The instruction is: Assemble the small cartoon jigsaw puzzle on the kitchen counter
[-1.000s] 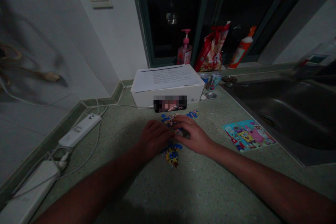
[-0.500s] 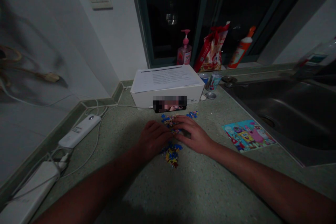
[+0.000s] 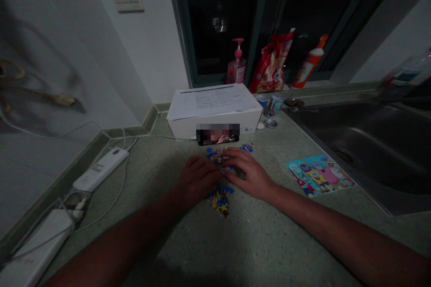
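Small jigsaw puzzle pieces [image 3: 220, 202], mostly blue and yellow, lie in a loose pile on the green countertop, and more pieces [image 3: 215, 156] are scattered beyond my fingers. My left hand [image 3: 198, 179] rests at the left of the pieces with its fingers curled together; its fingertips are partly hidden, so whatever they pinch does not show. My right hand [image 3: 252, 172] reaches in from the right, fingers spread and thumb apart, its fingertips touching or just over the pieces. A small cluster of pieces [image 3: 248, 147] lies beyond it.
A colourful cartoon picture card [image 3: 319, 175] lies at the right beside the metal sink [image 3: 353, 134]. Behind the pieces, a phone [image 3: 217, 138] leans on a white box [image 3: 215, 116]. Cans [image 3: 274, 105] stand by the box. A power strip [image 3: 40, 242] and cables are at the left.
Both hands stay almost in place over the pieces, with only slight finger shifts. The whole view has tilted very slightly.
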Demonstrator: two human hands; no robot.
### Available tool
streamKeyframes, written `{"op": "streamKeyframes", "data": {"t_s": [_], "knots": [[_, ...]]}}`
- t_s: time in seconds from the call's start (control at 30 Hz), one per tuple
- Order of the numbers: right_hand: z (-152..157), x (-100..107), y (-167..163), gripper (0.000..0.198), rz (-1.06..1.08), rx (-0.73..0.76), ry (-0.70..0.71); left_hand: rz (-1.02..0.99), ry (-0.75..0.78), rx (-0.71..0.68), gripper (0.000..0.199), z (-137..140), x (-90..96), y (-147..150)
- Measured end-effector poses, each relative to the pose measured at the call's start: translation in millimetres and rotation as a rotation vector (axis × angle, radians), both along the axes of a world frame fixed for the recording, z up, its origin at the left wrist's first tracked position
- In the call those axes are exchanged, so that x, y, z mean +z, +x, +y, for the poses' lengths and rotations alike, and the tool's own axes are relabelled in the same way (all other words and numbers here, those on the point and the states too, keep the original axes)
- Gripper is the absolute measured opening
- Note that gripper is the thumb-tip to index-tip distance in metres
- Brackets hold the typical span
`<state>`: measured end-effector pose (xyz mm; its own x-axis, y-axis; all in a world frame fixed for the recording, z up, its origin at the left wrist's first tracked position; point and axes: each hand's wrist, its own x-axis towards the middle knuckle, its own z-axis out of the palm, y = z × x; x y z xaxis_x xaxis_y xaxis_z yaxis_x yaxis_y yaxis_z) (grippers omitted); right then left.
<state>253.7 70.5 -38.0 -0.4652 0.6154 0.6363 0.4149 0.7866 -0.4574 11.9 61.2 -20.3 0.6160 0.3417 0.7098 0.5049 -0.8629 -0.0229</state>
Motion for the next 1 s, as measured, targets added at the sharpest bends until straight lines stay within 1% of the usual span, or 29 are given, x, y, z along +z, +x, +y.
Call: {"op": "streamKeyframes", "data": {"t_s": [0.23,0.43,0.5,0.63,0.67,0.7,0.73,0.9,1.0], "knots": [[-1,3,-1,0.026,-0.018,-0.045,0.062,0.008,0.002,-0.014,0.005,1,0.5,0],[-1,5,-1,0.028,-0.014,-0.073,0.107,-0.019,-0.033,-0.003,0.006,0,2.2,2],[0,6,1,0.029,-0.015,-0.097,0.135,-0.056,-0.072,0.040,0.005,2,0.0,1],[3,10,4,0.029,-0.014,-0.125,0.209,-0.179,-0.224,0.202,0.006,13,-8.1,-5],[4,10,5,0.030,-0.015,-0.127,0.220,-0.251,-0.242,0.229,0.007,17,-10.0,-7],[4,11,5,0.030,-0.017,-0.128,0.230,-0.300,-0.294,0.280,0.008,20,-11.5,-8],[5,11,5,0.030,-0.021,-0.129,0.238,-0.335,-0.298,0.314,0.009,23,-12.4,-10],[7,9,5,0.029,-0.039,-0.138,0.250,-0.399,-0.466,0.389,0.011,28,-10.4,-11],[8,7,6,0.030,-0.042,-0.148,0.234,-0.411,-0.499,0.403,0.010,27,-8.6,-10]]}}
